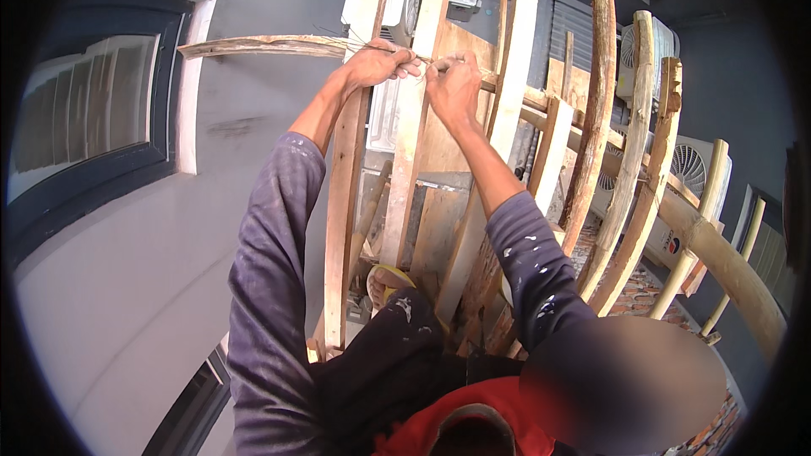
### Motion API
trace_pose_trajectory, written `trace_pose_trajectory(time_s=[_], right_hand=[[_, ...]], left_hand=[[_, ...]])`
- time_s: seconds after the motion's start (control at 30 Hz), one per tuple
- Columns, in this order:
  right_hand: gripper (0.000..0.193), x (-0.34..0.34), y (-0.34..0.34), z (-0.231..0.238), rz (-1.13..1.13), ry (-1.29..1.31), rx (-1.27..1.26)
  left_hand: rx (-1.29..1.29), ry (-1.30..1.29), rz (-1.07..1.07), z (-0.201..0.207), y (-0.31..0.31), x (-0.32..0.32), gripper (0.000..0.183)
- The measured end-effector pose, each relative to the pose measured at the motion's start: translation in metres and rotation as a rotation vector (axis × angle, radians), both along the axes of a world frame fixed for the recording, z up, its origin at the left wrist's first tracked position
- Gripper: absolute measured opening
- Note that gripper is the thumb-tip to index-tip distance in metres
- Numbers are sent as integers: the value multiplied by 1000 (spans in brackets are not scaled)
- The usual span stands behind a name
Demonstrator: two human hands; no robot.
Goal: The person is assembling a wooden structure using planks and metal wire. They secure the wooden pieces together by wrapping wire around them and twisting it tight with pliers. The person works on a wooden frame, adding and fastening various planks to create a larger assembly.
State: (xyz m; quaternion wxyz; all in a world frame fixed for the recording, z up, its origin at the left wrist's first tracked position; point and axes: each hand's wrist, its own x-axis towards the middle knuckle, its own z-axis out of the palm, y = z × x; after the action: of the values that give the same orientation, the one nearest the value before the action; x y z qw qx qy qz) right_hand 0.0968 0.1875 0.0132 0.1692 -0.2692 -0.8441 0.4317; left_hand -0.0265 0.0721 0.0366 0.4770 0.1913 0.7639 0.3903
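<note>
At the crossing of a split, pale wooden rail (270, 46) and a squared, pale wooden post (407, 135), thin, dark wire strands (353, 40) are grasped by the left hand (380, 64) — the right hand (456, 89) is curled alongside, its hold unclear.

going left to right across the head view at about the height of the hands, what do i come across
dark-framed window → left part of the long wooden strip → left hand → right hand → broad pale plank → three rough wooden poles, one after another
</note>
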Motion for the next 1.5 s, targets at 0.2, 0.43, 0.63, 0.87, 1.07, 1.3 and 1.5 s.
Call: trace_pose_trajectory(time_s=[0.2,0.43,0.63,0.87,1.07,1.3,1.5], right_hand=[[10,-6,17,-2,201,71,103],[15,-6,17,2,256,79,47],[14,-7,17,-4,234,206,73],[11,-6,18,-7,274,109,86],[27,-18,37,13,518,-47,162],[55,-49,50,37,756,-203,215],[62,-53,67,29,565,-175,147]], left_hand=[[-7,-136,220,5,-8,21,39],[-69,70,269,30,8,61,35],[84,1314,-182,17,44,53,21],[-316,1070,-422,12,18,43,22],[-248,1076,-373,8,9,53,19],[-375,1195,-569,10,21,45,16],[-294,1319,-531,8,28,47,15]])
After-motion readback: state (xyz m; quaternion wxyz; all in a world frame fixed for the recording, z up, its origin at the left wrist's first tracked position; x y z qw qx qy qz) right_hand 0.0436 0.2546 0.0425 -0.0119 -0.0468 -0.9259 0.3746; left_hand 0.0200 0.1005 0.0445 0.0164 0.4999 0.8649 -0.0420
